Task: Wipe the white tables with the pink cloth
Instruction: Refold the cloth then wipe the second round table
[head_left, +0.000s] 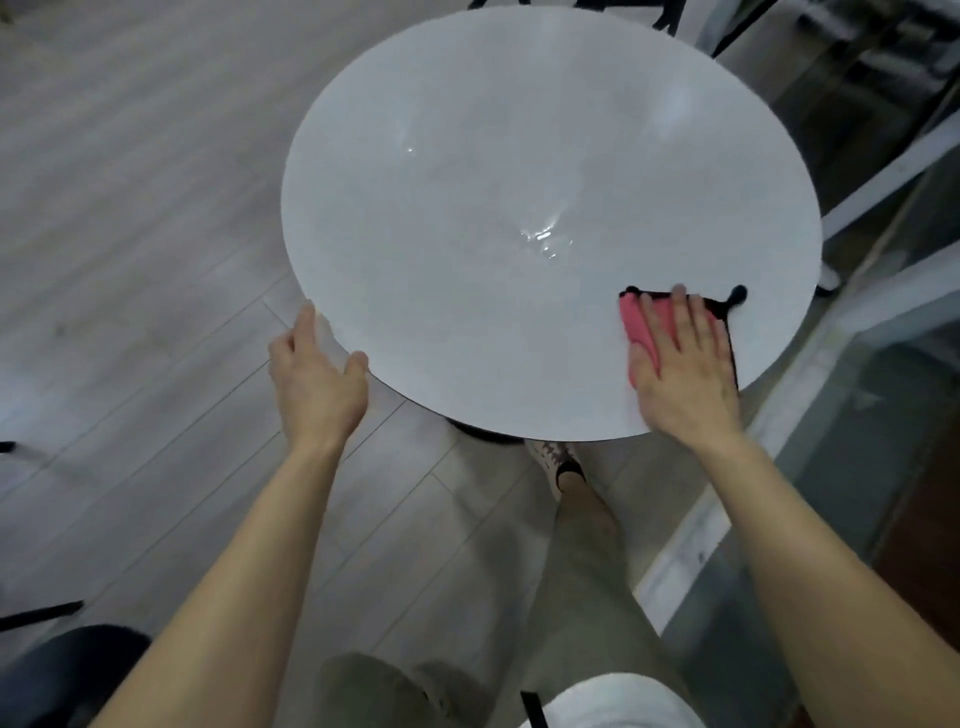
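Right hand (684, 371) flat, fingers straight, presses cloth (644, 325) on counter (519, 156). Left hand (317, 379) relaxed, touches counter edge, holds nothing.

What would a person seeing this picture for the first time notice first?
The round glossy white table top fills the middle, with bright reflections near its centre. At its near right edge the right hand presses flat on a pink cloth with dark trim; the left hand touches the near left rim.
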